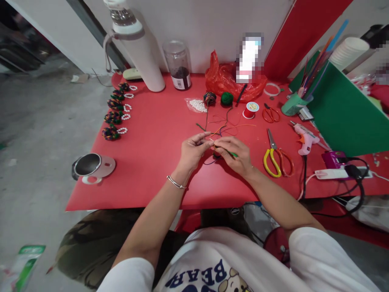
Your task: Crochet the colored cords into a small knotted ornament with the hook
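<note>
My left hand (194, 151) and my right hand (235, 154) meet over the middle of the red table, fingertips nearly touching. A crochet hook (234, 154) with a green handle sits in my right hand's closed fingers. My left hand pinches a small piece of yarn work, mostly hidden behind the fingers. Dark part of that yarn work (216, 155) shows below the fingertips. Orange, red, green and dark strands spread from the fingers. Beyond them lie a multicoloured yarn ball (209, 98) and a green yarn ball (227, 98).
Scissors (275, 156), red snips (270, 113), a thread spool (251, 110) and a pink glue gun (305, 138) lie to the right. Pearl beads (199, 106) lie at the back. Several yarn pieces with bead loops (111, 132) line the left, near a mug (97, 166).
</note>
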Demonstrator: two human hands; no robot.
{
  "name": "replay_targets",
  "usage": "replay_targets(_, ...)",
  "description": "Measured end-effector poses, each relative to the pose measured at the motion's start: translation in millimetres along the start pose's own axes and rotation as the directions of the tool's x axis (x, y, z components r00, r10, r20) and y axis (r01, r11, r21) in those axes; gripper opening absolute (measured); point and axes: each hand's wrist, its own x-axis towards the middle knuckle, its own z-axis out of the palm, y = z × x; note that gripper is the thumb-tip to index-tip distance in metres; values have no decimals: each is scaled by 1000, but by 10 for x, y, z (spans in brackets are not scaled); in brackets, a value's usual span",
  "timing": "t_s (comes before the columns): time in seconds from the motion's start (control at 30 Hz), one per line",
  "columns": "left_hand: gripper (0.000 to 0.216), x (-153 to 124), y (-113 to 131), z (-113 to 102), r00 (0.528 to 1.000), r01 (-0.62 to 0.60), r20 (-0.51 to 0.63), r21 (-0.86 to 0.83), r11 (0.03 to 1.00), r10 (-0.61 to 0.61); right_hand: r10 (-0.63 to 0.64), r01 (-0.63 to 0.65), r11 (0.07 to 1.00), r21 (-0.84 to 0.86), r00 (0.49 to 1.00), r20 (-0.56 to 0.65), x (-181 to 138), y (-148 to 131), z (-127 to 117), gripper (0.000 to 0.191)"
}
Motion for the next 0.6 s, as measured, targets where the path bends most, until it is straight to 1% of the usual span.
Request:
replay_targets(0.07, 43, -6, -29, 30, 1000, 7, -25, -28, 1000, -8, -89, 89, 991, -99, 996, 3, -24, 8, 30, 21)
replay_targets(0.13, 46, -16, -55, 59, 999, 25, -27, -88, 996, -28, -139, 137, 974, -178, 990, 1, -44, 28, 52, 25)
replay_targets(0.2, 45, -26, -62, 71, 997, 76, 12, -173, 982, -75, -160, 154, 967, -204, 987, -17, -55, 46, 60, 28)
replay_targets(0.23, 43, -29, -56, 68, 993, 115, 47, -215, 970, -107, -161, 152, 970, -189, 987, -29, -56, 52, 58, 29)
replay_targets(0.3, 39, -30, -25, 40, 974, 209, 139, -268, 940, -177, -137, 132, 986, -105, 990, -38, -44, 57, 38, 29)
replay_targets(0.4, 39, -16, 46, -34, 936, 311, 248, -257, 915, -248, -67, 66, 992, 106, 998, 6, 3, 64, -25, 26)
replay_targets(0.43, 39, -10, 70, -60, 931, 322, 259, -245, 915, -258, -42, 37, 984, 173, 999, 29, 22, 69, -51, 25)
replay_targets(0.5, 38, 2, 111, -101, 934, 314, 247, -227, 922, -258, 22, -37, 965, 260, 998, 59, 55, 83, -104, 22)
replay_targets(0.6, 36, 15, 148, -135, 941, 301, 214, -184, 936, -261, 112, -132, 952, 276, 990, 86, 82, 104, -172, 20)
